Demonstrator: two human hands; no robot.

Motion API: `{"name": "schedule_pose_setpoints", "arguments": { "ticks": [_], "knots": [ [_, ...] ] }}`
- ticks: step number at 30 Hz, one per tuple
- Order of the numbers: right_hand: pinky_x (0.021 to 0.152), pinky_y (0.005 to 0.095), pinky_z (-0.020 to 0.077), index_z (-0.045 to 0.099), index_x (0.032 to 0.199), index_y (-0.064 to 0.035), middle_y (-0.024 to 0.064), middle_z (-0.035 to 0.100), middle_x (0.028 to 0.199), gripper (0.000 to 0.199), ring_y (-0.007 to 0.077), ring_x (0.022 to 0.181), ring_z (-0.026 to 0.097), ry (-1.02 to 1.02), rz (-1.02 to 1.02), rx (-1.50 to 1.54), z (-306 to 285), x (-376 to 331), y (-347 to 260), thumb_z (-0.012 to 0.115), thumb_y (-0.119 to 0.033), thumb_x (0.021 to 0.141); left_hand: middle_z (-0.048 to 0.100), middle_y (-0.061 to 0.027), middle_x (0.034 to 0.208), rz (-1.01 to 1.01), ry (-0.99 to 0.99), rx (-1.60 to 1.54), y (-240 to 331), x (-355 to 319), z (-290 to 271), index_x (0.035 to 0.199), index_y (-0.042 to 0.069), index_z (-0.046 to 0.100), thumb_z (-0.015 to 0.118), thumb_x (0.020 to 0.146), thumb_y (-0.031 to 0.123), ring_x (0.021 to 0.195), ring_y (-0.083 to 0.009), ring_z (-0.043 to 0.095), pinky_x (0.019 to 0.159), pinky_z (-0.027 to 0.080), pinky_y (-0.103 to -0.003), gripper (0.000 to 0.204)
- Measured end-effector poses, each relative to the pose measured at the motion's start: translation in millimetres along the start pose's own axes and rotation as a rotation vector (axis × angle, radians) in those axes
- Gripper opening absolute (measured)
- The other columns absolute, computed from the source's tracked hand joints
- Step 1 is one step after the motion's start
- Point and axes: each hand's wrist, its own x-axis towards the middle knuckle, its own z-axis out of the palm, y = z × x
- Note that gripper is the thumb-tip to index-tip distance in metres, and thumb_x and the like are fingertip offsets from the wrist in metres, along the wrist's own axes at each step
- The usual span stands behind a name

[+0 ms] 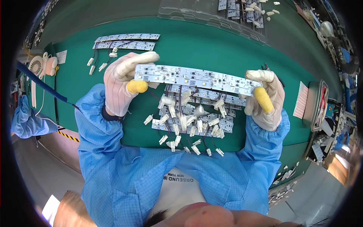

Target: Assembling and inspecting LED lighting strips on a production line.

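Note:
Between my two gloved hands a long white LED circuit board strip [196,77] is held up, its component side showing. My left hand [126,79] pinches the left end, with a yellow finger cot on the thumb. At the other end my right hand [266,96] grips the strip the same way, its thumb also in yellow. Short wires with white connectors [183,123] hang below, some of them blurred. Under the strip lies a pile of similar LED boards [227,125] on the green mat, partly hidden by the wires and connectors.
More LED strips [126,41] with connectors lie at the far left on the green mat [189,41]. A clear plastic tray [211,23] stands behind. On the left are a small white fan [36,65] and a blue coiled cord [41,83]; on the right, a bin [317,108].

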Motion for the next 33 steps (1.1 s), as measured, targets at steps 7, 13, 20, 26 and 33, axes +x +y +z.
{"name": "schedule_pose_setpoints", "arguments": {
  "ticks": [7, 13, 20, 26, 33],
  "knots": [
    [0.038, 0.0163, 0.0349, 0.05, 0.111, 0.0041, 0.012, 0.062, 0.099, 0.04, 0.0032, 0.042, 0.045, 0.032, -0.144, -0.016, 7, 2, 3, 0.067, -0.018, 0.082, 0.061, -0.0144, 0.098, 0.003, 0.074, -0.021, -4, -1, 3, 0.116, -0.006, 0.053, 0.064, 0.077, 0.05, 0.071, -0.0158, 0.063, 0.063, 0.05, -0.023, 0.07],
    [0.038, 0.0159, 0.0365, 0.051, 0.108, 0.0096, 0.0113, 0.063, 0.092, 0.082, 0.0044, 0.041, 0.048, 0.029, -0.137, 0.057, 6, 0, 2, 0.07, -0.059, 0.069, 0.064, -0.0142, 0.091, 0.05, 0.069, 0.087, -11, 0, -1, 0.118, -0.004, 0.054, 0.063, 0.079, 0.051, 0.069, -0.0145, 0.062, 0.064, 0.05, -0.024, 0.068],
    [0.04, 0.0165, 0.0386, 0.052, 0.11, 0.0067, 0.0164, 0.063, 0.097, 0.056, 0.0076, 0.048, 0.053, -0.044, -0.024, 0.009, 9, 0, -13, 0.064, -0.04, 0.082, 0.066, -0.0102, 0.1, -0.162, 0.067, 0.292, -3, 9, 5, 0.117, 0.001, 0.057, 0.046, 0.09, 0.05, 0.071, -0.0112, 0.062, 0.068, 0.049, -0.025, 0.058],
    [0.041, 0.0172, 0.0396, 0.048, 0.115, 0.0076, 0.0176, 0.06, 0.105, 0.041, 0.013, 0.077, 0.061, -0.174, -0.07, 0.094, 2, 0, -11, 0.06, -0.021, 0.088, 0.066, -0.0105, 0.1, -0.131, 0.061, 0.232, -15, 8, 3, 0.114, 0.001, 0.06, 0.047, 0.09, 0.049, 0.071, -0.0099, 0.061, 0.067, 0.048, -0.023, 0.055],
    [0.041, 0.0169, 0.0386, 0.05, 0.114, 0.0059, 0.0168, 0.061, 0.105, 0.035, 0.0058, 0.05, 0.05, -0.122, -0.081, 0.041, 0, 0, -12, 0.059, -0.013, 0.085, 0.064, -0.0149, 0.103, -0.124, 0.169, 0.039, -12, 2, 5, 0.121, -0.002, 0.052, 0.063, 0.081, 0.047, 0.07, -0.0111, 0.06, 0.067, 0.049, -0.023, 0.065]
  ]
}}
